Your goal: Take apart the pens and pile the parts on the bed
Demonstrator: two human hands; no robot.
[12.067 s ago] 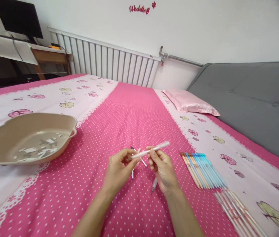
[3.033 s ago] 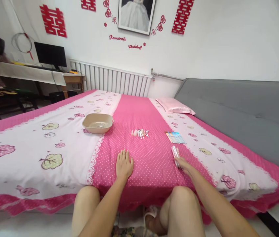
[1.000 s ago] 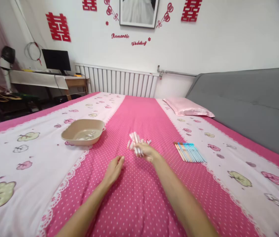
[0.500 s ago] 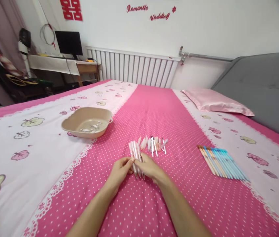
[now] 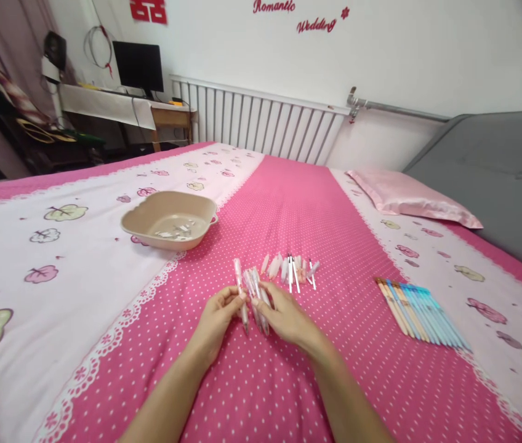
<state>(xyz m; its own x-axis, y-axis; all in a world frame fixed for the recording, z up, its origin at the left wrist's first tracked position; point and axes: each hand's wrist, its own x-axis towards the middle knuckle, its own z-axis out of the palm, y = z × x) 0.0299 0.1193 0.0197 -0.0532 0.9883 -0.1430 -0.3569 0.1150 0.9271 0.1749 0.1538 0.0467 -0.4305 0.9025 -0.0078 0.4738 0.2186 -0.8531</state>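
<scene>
Centrally, on the pink dotted strip of the bed point(image 5: 289, 203), toward its near edge: left hand point(image 5: 217, 320) and right hand point(image 5: 286, 317) side by side, fingertips meeting around a small bunch of clear pens point(image 5: 252, 294). Left fingers pinched on one pen at the bunch's left side; right fingers curled over the rest, pressing them against the cover. Pens fanned out, tips toward the near edge, upper ends toward the radiator point(image 5: 261, 123). Hard to tell, at this size, exactly how many pens in the grip, perhaps four or five.

Just beyond the hands, a loose scatter of pen parts point(image 5: 291, 269) lying on the same strip, close to the bunch but apart from it. Further toward the bed's left side, a beige basin point(image 5: 136, 224) resting across the lace border, small white scraps inside. Toward the right side, well apart from the hands, a neat row of orange and blue pens point(image 5: 420, 311) laid parallel. Near the far right corner, a pink pillow point(image 5: 409, 197) against the grey headboard point(image 5: 501, 172).
</scene>
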